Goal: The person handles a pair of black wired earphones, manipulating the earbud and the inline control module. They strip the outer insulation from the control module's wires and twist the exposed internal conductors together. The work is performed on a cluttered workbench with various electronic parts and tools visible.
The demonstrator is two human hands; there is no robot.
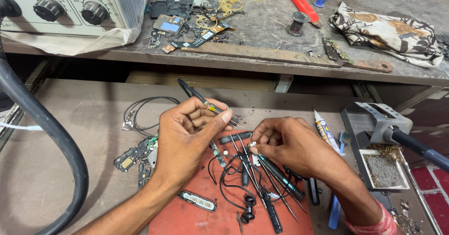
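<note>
On the red mat [187, 218], earphones [248, 207] are lying among loose tools. The right hand [292, 144] is pinching a small white part [255, 147] just above them. The left hand [187, 132] is gripping black tweezers [199, 97]. Farther back, a hot-air station [65, 6] is sitting on the bench [262, 60].

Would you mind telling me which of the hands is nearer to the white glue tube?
Right. The right hand lies just left of the white glue tube, while the left hand is farther left across the red mat.
</note>
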